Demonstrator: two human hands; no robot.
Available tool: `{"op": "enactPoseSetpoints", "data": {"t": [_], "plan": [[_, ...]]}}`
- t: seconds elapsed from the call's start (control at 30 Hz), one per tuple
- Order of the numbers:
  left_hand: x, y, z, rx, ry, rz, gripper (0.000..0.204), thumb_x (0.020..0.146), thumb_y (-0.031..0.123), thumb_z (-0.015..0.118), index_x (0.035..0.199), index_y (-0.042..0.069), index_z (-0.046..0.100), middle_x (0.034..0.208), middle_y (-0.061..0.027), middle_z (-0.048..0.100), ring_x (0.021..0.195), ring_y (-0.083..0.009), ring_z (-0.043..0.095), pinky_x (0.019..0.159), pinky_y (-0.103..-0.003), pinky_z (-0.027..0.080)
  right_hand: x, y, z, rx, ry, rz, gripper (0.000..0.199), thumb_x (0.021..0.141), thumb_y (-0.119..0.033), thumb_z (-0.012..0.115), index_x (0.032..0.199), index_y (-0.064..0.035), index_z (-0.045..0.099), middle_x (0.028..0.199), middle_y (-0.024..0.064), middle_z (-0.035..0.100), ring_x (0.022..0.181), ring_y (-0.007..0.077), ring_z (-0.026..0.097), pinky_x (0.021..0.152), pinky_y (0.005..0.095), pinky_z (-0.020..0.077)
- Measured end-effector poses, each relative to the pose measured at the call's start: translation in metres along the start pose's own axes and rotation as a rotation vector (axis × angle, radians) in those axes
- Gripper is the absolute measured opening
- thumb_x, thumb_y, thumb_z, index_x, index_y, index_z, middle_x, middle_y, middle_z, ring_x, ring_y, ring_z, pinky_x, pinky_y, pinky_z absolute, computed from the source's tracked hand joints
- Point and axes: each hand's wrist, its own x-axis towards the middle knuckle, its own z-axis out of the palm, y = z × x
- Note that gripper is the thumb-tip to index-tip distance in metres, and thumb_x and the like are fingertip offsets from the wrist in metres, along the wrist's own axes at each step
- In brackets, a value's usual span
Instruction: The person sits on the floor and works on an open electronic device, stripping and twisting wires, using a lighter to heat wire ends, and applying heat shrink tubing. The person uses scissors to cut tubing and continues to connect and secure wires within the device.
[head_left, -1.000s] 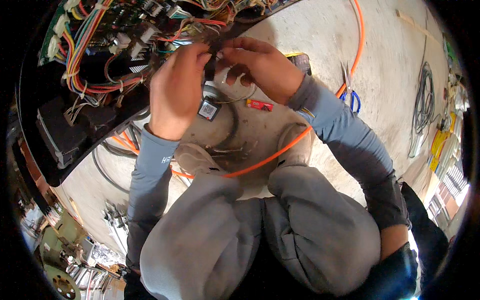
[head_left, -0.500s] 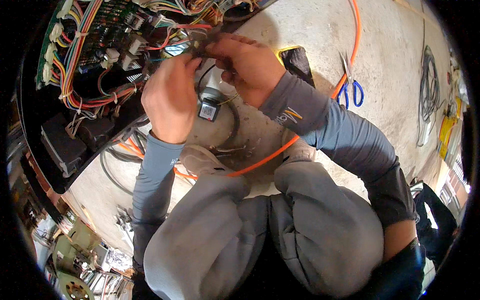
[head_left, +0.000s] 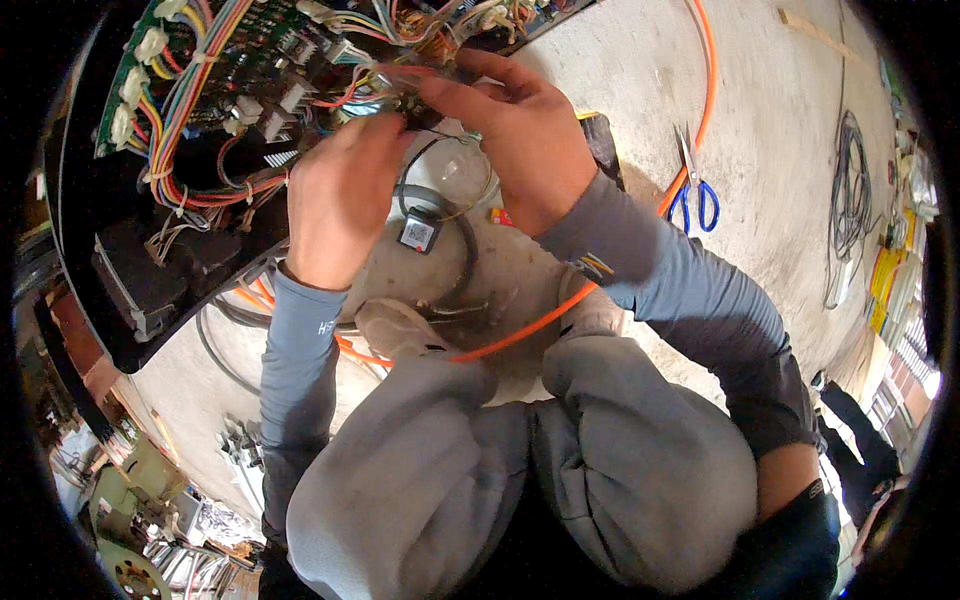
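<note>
Both hands work close together at the edge of an opened machine panel, among thin wires beside a green circuit board [head_left: 130,90]. My left hand [head_left: 340,195] is closed in a pinch; its fingertips are partly hidden at a dark wire. My right hand [head_left: 535,140] has bent, slightly blurred fingers at the ends of red wires [head_left: 405,71], its index finger lifted apart from the others. A thin black wire [head_left: 408,165] loops down from between the hands. Below them on the floor lies a small black box with a white label [head_left: 418,232], next to a dark cable [head_left: 470,250].
Blue-handled scissors [head_left: 692,190] lie by an orange hose [head_left: 708,70] that curves across the floor past my shoes [head_left: 395,325]. A black and yellow object [head_left: 603,150] is partly behind my right hand. A coiled cable [head_left: 850,200] lies far right.
The view has shifted a little. My right hand has shifted slightly and its index finger has lifted away from the others. A small red and yellow item now shows beside my right wrist.
</note>
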Motion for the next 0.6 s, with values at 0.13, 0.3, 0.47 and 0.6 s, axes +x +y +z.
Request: {"op": "enactPoseSetpoints", "data": {"t": [0.13, 0.3, 0.47, 0.6], "plan": [[0.003, 0.003, 0.0, -0.006, 0.018, 0.004, 0.007, 0.096, 0.014, 0.066, 0.099, 0.007, 0.065, 0.091, -0.0173, 0.067, 0.082, -0.0411, 0.066, 0.066, -0.049, 0.052, -0.01, -0.011, 0.008, 0.035, 0.03, -0.014, 0.058, 0.089, -0.016, 0.081, 0.137, 0.0054, 0.056, 0.099, 0.0034, 0.07, 0.083, 0.0094, 0.061, 0.07, 0.0267, 0.0462], [0.003, 0.005, 0.005, -0.041, 0.01, -0.112, 0.009, 0.095, 0.016, 0.065, 0.1, 0.008, 0.065, 0.093, -0.0176, 0.068, 0.081, -0.0427, 0.066, 0.064, -0.051, 0.052, -0.016, -0.02, 0.014, 0.018, -0.008, -0.049, 0.056, 0.092, -0.015, 0.079, 0.137, 0.0063, 0.054, 0.097, 0.0038, 0.07, 0.077, 0.0089, 0.061, 0.069, 0.0245, 0.0476], [0.004, 0.004, 0.004, -0.189, 0.016, -0.156, 0.017, 0.095, 0.012, 0.065, 0.109, 0.002, 0.068, 0.097, -0.0238, 0.069, 0.086, -0.0461, 0.067, 0.069, -0.048, 0.053, -0.043, 0.002, 0.017, -0.1, -0.086, -0.257, 0.051, 0.098, -0.015, 0.073, 0.141, 0.002, 0.051, 0.091, 0.004, 0.068, 0.077, 0.0098, 0.061, 0.07, 0.0255, 0.0509], [0.004, 0.001, 0.002, -0.25, -0.015, -0.159, 0.018, 0.097, 0.01, 0.063, 0.112, 0.0, 0.068, 0.101, -0.0236, 0.07, 0.089, -0.043, 0.068, 0.074, -0.045, 0.055, -0.052, 0.024, -0.002, -0.404, -0.096, -0.469, 0.048, 0.099, -0.013, 0.07, 0.141, -0.0015, 0.051, 0.098, 0.0129, 0.072, 0.082, 0.0157, 0.067, 0.073, 0.031, 0.0548]]}}
